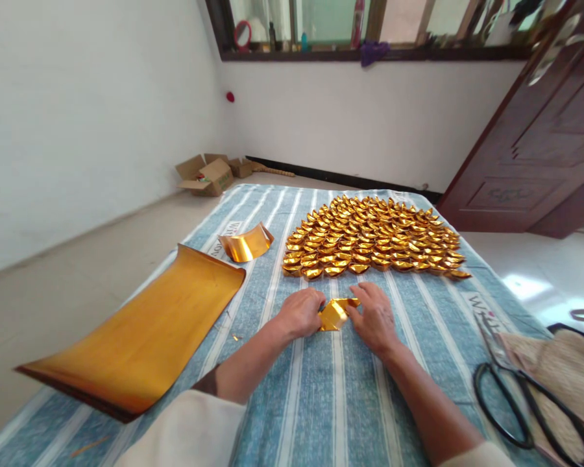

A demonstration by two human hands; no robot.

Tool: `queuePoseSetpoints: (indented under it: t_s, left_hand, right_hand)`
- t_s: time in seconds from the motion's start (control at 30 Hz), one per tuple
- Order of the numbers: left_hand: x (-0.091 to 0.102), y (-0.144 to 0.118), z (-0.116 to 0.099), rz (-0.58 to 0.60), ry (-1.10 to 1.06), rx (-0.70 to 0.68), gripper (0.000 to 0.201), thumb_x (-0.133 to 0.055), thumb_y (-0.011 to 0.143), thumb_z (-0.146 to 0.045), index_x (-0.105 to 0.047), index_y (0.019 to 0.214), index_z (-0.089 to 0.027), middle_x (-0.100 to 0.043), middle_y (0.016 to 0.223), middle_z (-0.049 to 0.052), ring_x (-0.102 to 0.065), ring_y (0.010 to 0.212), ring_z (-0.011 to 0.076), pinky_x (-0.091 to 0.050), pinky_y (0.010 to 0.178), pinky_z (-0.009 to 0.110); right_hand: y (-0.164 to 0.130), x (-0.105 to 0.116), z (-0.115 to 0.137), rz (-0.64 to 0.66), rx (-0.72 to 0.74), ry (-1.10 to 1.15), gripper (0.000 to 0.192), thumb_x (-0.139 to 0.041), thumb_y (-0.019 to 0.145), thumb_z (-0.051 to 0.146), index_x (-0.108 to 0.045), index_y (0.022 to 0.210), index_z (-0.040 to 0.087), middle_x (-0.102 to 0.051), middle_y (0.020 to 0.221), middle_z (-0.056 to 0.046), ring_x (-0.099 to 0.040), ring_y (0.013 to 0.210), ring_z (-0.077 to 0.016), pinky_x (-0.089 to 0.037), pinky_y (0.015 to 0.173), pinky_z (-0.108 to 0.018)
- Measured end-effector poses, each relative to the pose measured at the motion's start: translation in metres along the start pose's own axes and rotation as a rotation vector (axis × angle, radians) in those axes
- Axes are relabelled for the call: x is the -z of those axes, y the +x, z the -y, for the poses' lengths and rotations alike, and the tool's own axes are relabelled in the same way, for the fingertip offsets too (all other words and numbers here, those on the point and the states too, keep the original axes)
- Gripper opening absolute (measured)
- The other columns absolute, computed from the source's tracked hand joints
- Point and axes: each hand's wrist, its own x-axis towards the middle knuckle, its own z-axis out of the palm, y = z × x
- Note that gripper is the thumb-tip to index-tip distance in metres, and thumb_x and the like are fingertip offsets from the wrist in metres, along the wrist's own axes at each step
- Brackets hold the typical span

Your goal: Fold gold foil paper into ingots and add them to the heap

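Observation:
Between my two hands is a small piece of folded gold foil paper (pixel 334 315), low over the striped tablecloth. My left hand (pixel 302 312) pinches its left end, fingers closed on it. On the other side my right hand (pixel 374 319) grips the right end between thumb and fingers. Just beyond them, many folded gold paper ingots (pixel 370 240) stand packed in rows. To the left lies a large stack of gold foil sheets (pixel 160 324) with curled edges. A smaller curved piece of gold foil paper (pixel 247 244) sits behind that stack.
Black-handled scissors (pixel 503 389) lie at the right edge beside a beige woven cloth (pixel 559 370). The blue-and-white tablecloth (pixel 316 415) covers the work surface. Open cardboard boxes (pixel 207 178) are on the floor by the wall; a dark red door (pixel 525 136) stands at right.

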Motion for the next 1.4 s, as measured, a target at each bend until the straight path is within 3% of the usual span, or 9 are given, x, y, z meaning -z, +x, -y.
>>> queuePoseSetpoints:
  t_s: [0.1, 0.2, 0.4, 0.57, 0.73, 1.03, 1.13, 1.27, 1.4]
  left_hand:
    - [0.002, 0.0, -0.001, 0.019, -0.021, 0.018, 0.009, -0.06, 0.067, -0.014, -0.061, 0.075, -0.019, -0.06, 0.072, 0.0, -0.058, 0.073, 0.0192, -0.037, 0.06, 0.025]
    - [0.003, 0.001, -0.001, 0.039, -0.045, 0.032, 0.012, -0.062, 0.065, -0.012, -0.061, 0.076, -0.019, -0.059, 0.07, -0.002, -0.057, 0.071, 0.0178, -0.035, 0.059, 0.024]
    - [0.002, 0.006, 0.001, 0.076, -0.107, 0.038, 0.013, -0.063, 0.063, -0.013, -0.061, 0.075, -0.019, -0.058, 0.066, -0.003, -0.054, 0.066, 0.0155, -0.032, 0.057, 0.023]
    - [0.002, 0.008, 0.002, 0.084, -0.17, 0.038, 0.018, -0.064, 0.059, -0.01, -0.064, 0.076, -0.018, -0.059, 0.066, -0.004, -0.054, 0.065, 0.0145, -0.033, 0.057, 0.022]
    - [0.001, 0.008, 0.004, 0.113, -0.264, 0.015, 0.018, -0.064, 0.059, -0.008, -0.068, 0.074, -0.018, -0.061, 0.063, -0.005, -0.055, 0.063, 0.0123, -0.033, 0.053, 0.02]
    - [-0.004, 0.006, 0.012, 0.131, -0.356, -0.066, 0.014, -0.059, 0.063, -0.012, -0.07, 0.071, -0.015, -0.059, 0.059, -0.006, -0.054, 0.059, 0.0114, -0.035, 0.052, 0.019]
    - [-0.002, 0.004, 0.013, 0.089, -0.33, -0.097, 0.011, -0.06, 0.064, -0.012, -0.069, 0.07, -0.016, -0.059, 0.06, -0.005, -0.054, 0.061, 0.0117, -0.036, 0.054, 0.02]
    - [0.002, 0.0, 0.008, -0.057, -0.246, -0.11, 0.011, -0.06, 0.069, -0.01, -0.068, 0.073, -0.018, -0.06, 0.074, -0.001, -0.055, 0.074, 0.0145, -0.039, 0.065, 0.023]
    - [-0.007, -0.009, 0.006, -0.229, -0.128, -0.142, 0.017, -0.049, 0.082, -0.01, -0.063, 0.077, -0.018, -0.059, 0.081, 0.003, -0.053, 0.083, 0.0179, -0.041, 0.074, 0.027]
  right_hand:
    - [0.0, 0.004, -0.006, 0.083, -0.008, -0.053, 0.02, -0.062, 0.079, 0.024, -0.069, 0.097, 0.017, -0.059, 0.119, -0.018, -0.049, 0.118, -0.0351, -0.039, 0.096, -0.051]
    - [0.002, 0.007, -0.012, 0.151, 0.0, 0.031, 0.014, -0.062, 0.08, 0.024, -0.07, 0.09, 0.019, -0.058, 0.12, -0.016, -0.049, 0.12, -0.0332, -0.037, 0.098, -0.051]
    - [0.01, 0.017, -0.015, 0.185, -0.129, 0.403, 0.009, -0.069, 0.067, 0.018, -0.069, 0.075, 0.02, -0.063, 0.11, -0.01, -0.054, 0.111, -0.0287, -0.036, 0.099, -0.048]
    - [0.01, 0.023, -0.012, 0.204, -0.179, 0.519, 0.003, -0.065, 0.068, 0.019, -0.065, 0.07, 0.021, -0.067, 0.096, -0.005, -0.058, 0.107, -0.0252, -0.042, 0.095, -0.042]
    - [0.008, 0.027, -0.01, 0.24, -0.25, 0.603, 0.007, -0.063, 0.071, 0.025, -0.065, 0.075, 0.02, -0.069, 0.083, -0.004, -0.064, 0.086, -0.022, -0.05, 0.078, -0.035]
    - [0.007, 0.03, -0.006, 0.264, -0.385, 0.841, 0.032, -0.07, 0.069, 0.026, -0.06, 0.098, 0.018, -0.07, 0.07, 0.001, -0.062, 0.065, -0.0158, -0.047, 0.066, -0.029]
    - [0.006, 0.031, -0.008, 0.252, -0.385, 0.875, 0.033, -0.072, 0.068, 0.028, -0.061, 0.098, 0.018, -0.069, 0.069, 0.001, -0.061, 0.062, -0.0149, -0.046, 0.063, -0.028]
    - [0.005, 0.036, -0.005, 0.196, -0.367, 0.833, 0.029, -0.074, 0.068, 0.031, -0.064, 0.093, 0.019, -0.071, 0.076, -0.002, -0.066, 0.071, -0.0184, -0.05, 0.067, -0.03]
    - [0.001, 0.046, 0.007, 0.094, -0.109, 0.635, 0.006, -0.066, 0.078, 0.027, -0.066, 0.077, 0.022, -0.07, 0.078, -0.002, -0.066, 0.077, -0.0191, -0.051, 0.075, -0.033]
